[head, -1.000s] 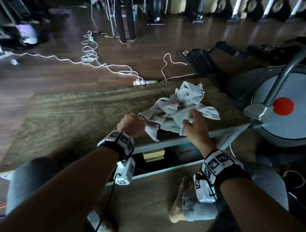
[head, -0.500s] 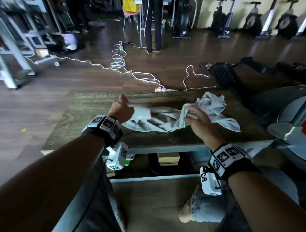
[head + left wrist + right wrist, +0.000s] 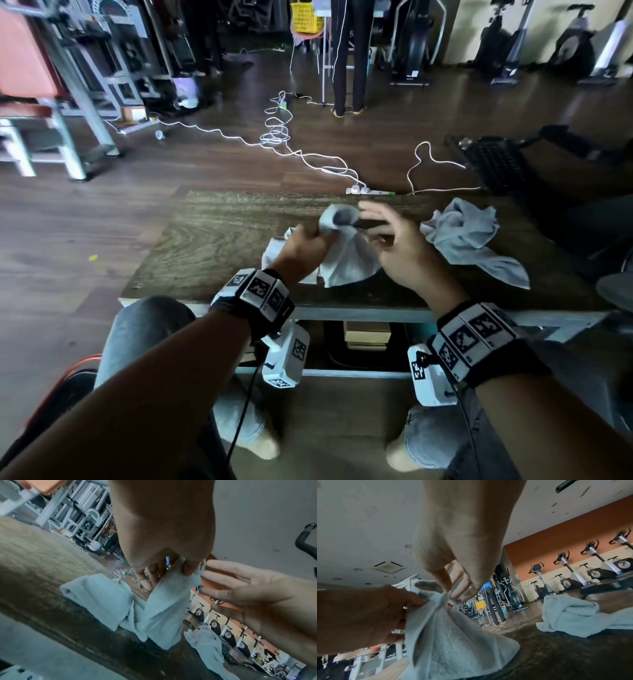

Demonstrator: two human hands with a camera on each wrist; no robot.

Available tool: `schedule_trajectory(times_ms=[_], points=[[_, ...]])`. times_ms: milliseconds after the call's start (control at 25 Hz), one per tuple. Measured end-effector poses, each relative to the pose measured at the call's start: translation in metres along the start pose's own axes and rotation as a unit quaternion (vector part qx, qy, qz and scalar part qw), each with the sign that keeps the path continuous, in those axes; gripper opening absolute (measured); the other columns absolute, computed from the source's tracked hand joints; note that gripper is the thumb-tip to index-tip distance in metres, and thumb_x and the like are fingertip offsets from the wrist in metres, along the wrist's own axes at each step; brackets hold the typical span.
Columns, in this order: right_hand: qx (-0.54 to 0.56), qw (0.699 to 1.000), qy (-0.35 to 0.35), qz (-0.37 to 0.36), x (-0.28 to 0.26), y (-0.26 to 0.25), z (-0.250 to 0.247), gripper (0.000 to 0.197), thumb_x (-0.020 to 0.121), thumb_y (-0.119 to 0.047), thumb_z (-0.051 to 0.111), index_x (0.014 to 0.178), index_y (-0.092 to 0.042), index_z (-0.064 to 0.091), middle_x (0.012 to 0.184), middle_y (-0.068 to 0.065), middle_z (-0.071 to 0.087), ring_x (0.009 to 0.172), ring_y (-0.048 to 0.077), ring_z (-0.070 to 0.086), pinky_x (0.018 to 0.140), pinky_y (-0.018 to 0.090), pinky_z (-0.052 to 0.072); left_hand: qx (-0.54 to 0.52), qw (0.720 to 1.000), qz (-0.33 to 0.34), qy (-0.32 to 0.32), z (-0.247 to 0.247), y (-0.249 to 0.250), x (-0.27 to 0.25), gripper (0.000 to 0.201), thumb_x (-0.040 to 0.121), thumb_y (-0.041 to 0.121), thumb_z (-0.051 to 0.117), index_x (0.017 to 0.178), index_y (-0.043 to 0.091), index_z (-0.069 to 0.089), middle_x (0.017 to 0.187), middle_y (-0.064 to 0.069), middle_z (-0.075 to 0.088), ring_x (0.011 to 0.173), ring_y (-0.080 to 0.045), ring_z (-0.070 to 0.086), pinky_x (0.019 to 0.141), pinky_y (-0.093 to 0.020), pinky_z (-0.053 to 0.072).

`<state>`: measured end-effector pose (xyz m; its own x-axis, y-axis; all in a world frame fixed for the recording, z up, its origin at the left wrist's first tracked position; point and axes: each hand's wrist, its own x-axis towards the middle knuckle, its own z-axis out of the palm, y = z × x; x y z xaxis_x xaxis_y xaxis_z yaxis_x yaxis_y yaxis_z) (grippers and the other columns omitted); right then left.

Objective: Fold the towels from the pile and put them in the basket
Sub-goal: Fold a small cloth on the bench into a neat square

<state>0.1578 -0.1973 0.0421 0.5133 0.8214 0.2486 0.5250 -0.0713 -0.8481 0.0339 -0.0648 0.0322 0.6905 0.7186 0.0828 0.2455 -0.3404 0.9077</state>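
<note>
My left hand (image 3: 306, 245) grips a pale grey towel (image 3: 346, 263) by its bunched top and holds it up off the dark wooden table (image 3: 219, 236), its lower end still lying on the wood. In the left wrist view the thumb and fingers of my left hand (image 3: 181, 568) pinch the towel (image 3: 163, 609). My right hand (image 3: 382, 228) hovers beside the raised top with fingers spread and straight, holding nothing; its fingertips (image 3: 453, 595) just meet the cloth (image 3: 453, 635). A second crumpled towel (image 3: 462, 236) lies to the right on the table.
White cables and a power strip (image 3: 359, 189) lie on the floor behind the table. A yellow basket (image 3: 306, 17) sits far back near a standing person's legs (image 3: 349, 68). Exercise machines line the walls, and one stands close on the right. Boxes sit under the table.
My left hand pulled one towel leftward out of the pile, then raised it near the table's middle. My right hand let go of the cloth and opened beside it. The head view tilted up.
</note>
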Motion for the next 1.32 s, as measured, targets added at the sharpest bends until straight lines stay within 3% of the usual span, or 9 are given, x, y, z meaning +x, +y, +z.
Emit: schedule_trajectory(times_ms=[120, 320, 480, 600, 800, 920, 1080, 1240, 1320], points=[[-0.018, 0.999, 0.022, 0.017, 0.003, 0.006, 0.003, 0.057, 0.092, -0.025, 0.068, 0.140, -0.041, 0.044, 0.139, -0.007, 0.045, 0.122, 0.008, 0.048, 0.091, 0.018, 0.042, -0.032, 0.997, -0.058, -0.031, -0.006, 0.000, 0.012, 0.025, 0.090, 0.041, 0.059, 0.089, 0.017, 0.066, 0.096, -0.007, 0.068, 0.093, -0.022, 0.064, 0.085, -0.033, 0.051], [0.044, 0.996, 0.045, 0.067, 0.010, 0.013, 0.014, 0.023, 0.091, -0.024, 0.068, 0.113, -0.025, 0.062, 0.104, -0.008, 0.070, 0.097, 0.010, 0.067, 0.090, 0.038, 0.056, -0.102, 0.986, -0.079, -0.102, 0.010, 0.009, 0.017, 0.027, 0.092, 0.030, 0.057, 0.069, 0.016, 0.055, 0.052, 0.006, 0.055, 0.044, -0.005, 0.051, 0.049, -0.021, 0.039], [0.049, 0.994, 0.084, 0.055, 0.014, 0.020, -0.001, 0.026, 0.087, -0.018, 0.074, 0.109, -0.025, 0.062, 0.097, -0.008, 0.069, 0.089, 0.005, 0.065, 0.079, 0.023, 0.053, -0.134, 0.987, -0.073, -0.054, 0.006, 0.007, 0.027, 0.022, 0.081, 0.033, 0.056, 0.076, 0.013, 0.057, 0.071, -0.008, 0.052, 0.063, -0.018, 0.048, 0.061, -0.030, 0.037], [0.006, 0.991, 0.121, 0.066, 0.014, 0.029, -0.019, 0.027, 0.087, -0.010, 0.071, 0.106, -0.026, 0.062, 0.095, -0.009, 0.067, 0.090, 0.004, 0.064, 0.080, 0.022, 0.052, -0.135, 0.987, -0.084, -0.006, 0.007, 0.010, 0.037, 0.027, 0.094, 0.025, 0.051, 0.071, 0.014, 0.056, 0.061, -0.001, 0.051, 0.055, -0.014, 0.045, 0.048, -0.022, 0.036], [-0.043, 0.994, 0.102, 0.016, 0.013, 0.028, -0.026, 0.045, 0.086, -0.016, 0.071, 0.128, -0.024, 0.056, 0.117, -0.009, 0.064, 0.106, 0.006, 0.058, 0.093, 0.018, 0.045, -0.093, 0.989, -0.029, -0.114, 0.033, 0.031, 0.035, 0.027, 0.103, 0.024, 0.044, 0.095, 0.007, 0.063, 0.074, -0.001, 0.059, 0.062, -0.003, 0.059, 0.060, -0.015, 0.045], [-0.052, 0.993, 0.101, -0.016, 0.014, 0.024, -0.026, 0.026, 0.088, -0.017, 0.070, 0.113, -0.021, 0.065, 0.094, -0.007, 0.069, 0.085, -0.001, 0.061, 0.074, 0.008, 0.042, -0.117, 0.977, 0.001, -0.179, 0.046, 0.036, 0.031, 0.025, 0.102, 0.022, 0.045, 0.090, 0.017, 0.066, 0.086, -0.003, 0.065, 0.080, -0.012, 0.061, 0.080, -0.029, 0.047], [-0.080, 0.979, 0.186, -0.016, 0.015, 0.026, -0.039, 0.006, 0.092, -0.014, 0.065, 0.088, -0.011, 0.069, 0.070, -0.014, 0.060, 0.064, -0.009, 0.054, 0.063, 0.007, 0.039, -0.113, 0.978, 0.002, -0.177, 0.038, 0.018, 0.024, 0.020, 0.094, 0.027, 0.062, 0.098, 0.008, 0.067, 0.085, 0.002, 0.069, 0.075, -0.004, 0.066, 0.064, -0.016, 0.049], [-0.071, 0.997, -0.019, 0.006, 0.006, 0.027, -0.027, 0.027, 0.083, -0.015, 0.070, 0.107, -0.027, 0.062, 0.103, -0.007, 0.066, 0.097, 0.005, 0.060, 0.085, 0.023, 0.048, -0.107, 0.987, -0.040, -0.113, 0.038, 0.001, 0.029, 0.020, 0.089, 0.031, 0.061, 0.090, 0.014, 0.070, 0.090, -0.011, 0.071, 0.087, -0.026, 0.068, 0.080, -0.032, 0.055], [-0.141, 0.988, -0.067, 0.003, 0.002, 0.024, -0.010, 0.039, 0.076, -0.018, 0.073, 0.111, -0.028, 0.058, 0.106, -0.008, 0.064, 0.098, 0.010, 0.061, 0.082, 0.033, 0.054, -0.172, 0.980, -0.073, -0.064, 0.042, 0.010, 0.023, 0.020, 0.097, 0.012, 0.051, 0.087, 0.002, 0.065, 0.075, -0.009, 0.067, 0.070, -0.020, 0.064, 0.065, -0.021, 0.053]])
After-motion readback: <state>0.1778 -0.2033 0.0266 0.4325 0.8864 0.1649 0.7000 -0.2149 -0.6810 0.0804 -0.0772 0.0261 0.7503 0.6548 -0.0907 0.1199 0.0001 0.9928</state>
